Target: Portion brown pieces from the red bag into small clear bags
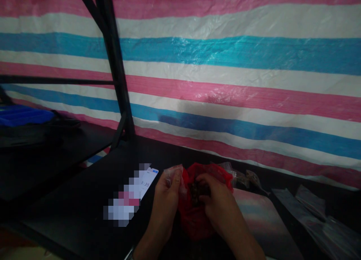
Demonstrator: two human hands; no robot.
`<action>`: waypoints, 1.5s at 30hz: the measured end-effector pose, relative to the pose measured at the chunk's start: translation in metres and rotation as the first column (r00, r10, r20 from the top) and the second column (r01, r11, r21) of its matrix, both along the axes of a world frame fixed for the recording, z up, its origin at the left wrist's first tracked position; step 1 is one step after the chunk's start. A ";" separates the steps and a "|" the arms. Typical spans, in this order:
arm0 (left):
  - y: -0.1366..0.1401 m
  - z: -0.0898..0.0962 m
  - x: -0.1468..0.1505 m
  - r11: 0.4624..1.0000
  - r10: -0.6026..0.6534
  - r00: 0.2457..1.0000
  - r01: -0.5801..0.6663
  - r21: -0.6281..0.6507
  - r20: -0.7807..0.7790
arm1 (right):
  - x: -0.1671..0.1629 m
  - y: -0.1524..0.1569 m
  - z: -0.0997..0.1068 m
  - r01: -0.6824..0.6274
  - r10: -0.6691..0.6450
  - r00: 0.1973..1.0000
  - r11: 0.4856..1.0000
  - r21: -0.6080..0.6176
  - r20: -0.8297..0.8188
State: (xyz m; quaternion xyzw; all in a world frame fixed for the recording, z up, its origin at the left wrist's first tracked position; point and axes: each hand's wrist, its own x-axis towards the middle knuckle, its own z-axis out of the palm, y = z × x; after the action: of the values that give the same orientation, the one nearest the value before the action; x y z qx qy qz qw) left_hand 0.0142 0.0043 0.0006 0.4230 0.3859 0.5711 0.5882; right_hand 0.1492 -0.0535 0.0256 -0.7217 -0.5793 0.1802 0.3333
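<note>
Low on the dark surface (84,215), the left hand (166,199) pinches a small clear bag (172,174) beside the red bag (194,215); the right hand (217,199) reaches in, fingers curled around dark pieces.

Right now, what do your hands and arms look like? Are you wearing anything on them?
Both are bare: no gloves and no sleeves in view. The left hand has something small and pale at the wrist, maybe a watch or band, cut off by the picture edge. The right hand shows nothing worn.
</note>
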 end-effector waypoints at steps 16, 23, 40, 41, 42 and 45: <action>0.000 0.005 -0.003 0.988 0.050 0.981 -0.020 0.156 -0.189 | 0.005 0.004 -0.003 0.017 0.080 0.832 0.985 0.170 -0.548; -0.006 -0.002 -0.007 0.898 0.137 0.851 0.110 0.427 -0.507 | 0.008 -0.014 0.038 0.075 0.112 0.791 0.958 0.277 -0.602; -0.011 -0.013 -0.002 0.786 0.219 0.668 0.311 0.535 -0.711 | 0.004 -0.012 0.033 -0.138 0.124 0.989 0.963 0.232 0.078; -0.012 -0.012 -0.003 0.796 0.189 0.684 0.314 0.518 -0.705 | 0.004 -0.012 0.033 -0.145 0.128 0.988 0.961 0.235 0.084; -0.013 -0.010 -0.004 0.809 0.154 0.700 0.316 0.496 -0.697 | 0.004 -0.013 0.033 -0.151 0.133 0.987 0.958 0.242 0.090; -0.015 -0.004 -0.007 0.847 0.053 0.746 0.318 0.425 -0.664 | 0.004 -0.014 0.034 -0.182 0.159 0.982 0.946 0.268 0.106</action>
State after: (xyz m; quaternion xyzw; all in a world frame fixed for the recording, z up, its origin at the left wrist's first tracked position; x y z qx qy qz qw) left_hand 0.0071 -0.0110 -0.0032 0.7630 0.3675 0.4233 0.3219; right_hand 0.1532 -0.0678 0.0598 -0.6221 -0.6723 0.0958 0.3897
